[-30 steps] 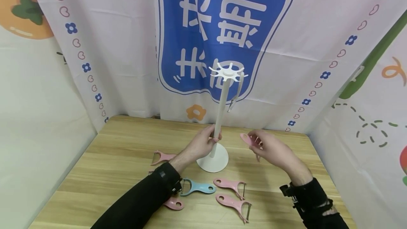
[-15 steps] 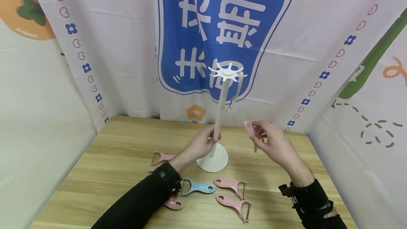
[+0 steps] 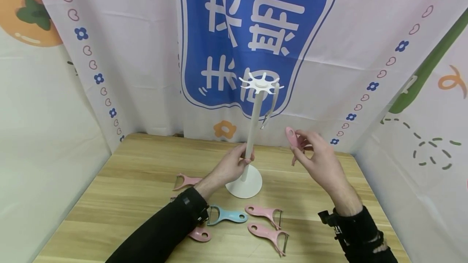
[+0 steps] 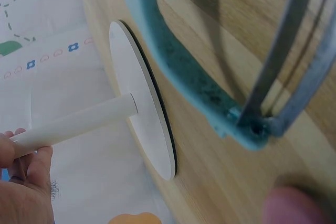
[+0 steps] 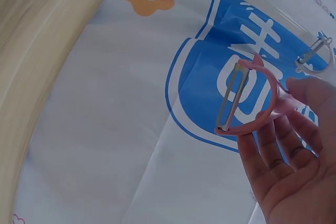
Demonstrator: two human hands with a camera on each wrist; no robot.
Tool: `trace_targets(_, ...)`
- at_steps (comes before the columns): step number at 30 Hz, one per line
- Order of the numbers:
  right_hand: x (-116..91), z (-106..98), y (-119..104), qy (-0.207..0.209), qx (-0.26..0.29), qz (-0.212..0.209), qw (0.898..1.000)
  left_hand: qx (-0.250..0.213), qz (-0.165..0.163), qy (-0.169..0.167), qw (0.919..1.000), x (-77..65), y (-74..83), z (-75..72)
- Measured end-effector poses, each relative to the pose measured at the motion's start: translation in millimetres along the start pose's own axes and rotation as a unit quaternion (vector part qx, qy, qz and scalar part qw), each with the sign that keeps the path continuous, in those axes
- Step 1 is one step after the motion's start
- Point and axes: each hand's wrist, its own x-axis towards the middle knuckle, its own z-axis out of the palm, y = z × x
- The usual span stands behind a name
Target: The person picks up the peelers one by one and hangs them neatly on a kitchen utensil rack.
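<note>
My left hand (image 3: 231, 164) grips the pole of a white stand (image 3: 254, 121) just above its round base (image 4: 126, 72). Spread hooks (image 3: 260, 82) ring the top of the stand, and a pale peeler (image 3: 275, 101) hangs from one on the right side. To the right of the pole, my right hand (image 3: 321, 161) pinches a pink peeler (image 3: 291, 135) and holds it up off the table, its holed handle end pointing up. In the right wrist view the peeler's blade (image 5: 234, 97) faces away from the palm; thumb and fingers hold the pink frame.
A blue peeler (image 3: 231, 216) and two pink peelers, one (image 3: 261, 211) behind the other (image 3: 264, 231), lie before the stand. Another pink peeler (image 3: 187, 180) lies left, and one (image 3: 201, 234) is partly under the left sleeve. A printed curtain (image 3: 146, 72) backs the wooden table (image 3: 135, 173).
My right hand has risen with the pink peeler, tilting it more upright and shifting it slightly right. The left hand stays on the pole.
</note>
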Motion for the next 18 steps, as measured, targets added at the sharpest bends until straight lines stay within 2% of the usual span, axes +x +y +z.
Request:
trace_targets(8, 2, -4, -7, 0.021, 0.004, 0.0, 1.0, 0.0, 0.008, -0.003, 1.0, 0.6, 0.2, 0.6)
trace_targets(18, 11, -10, -18, 0.053, 0.023, -0.004, 0.998, 0.005, 0.003, 0.002, 1.0, 0.8, 0.7, 0.1)
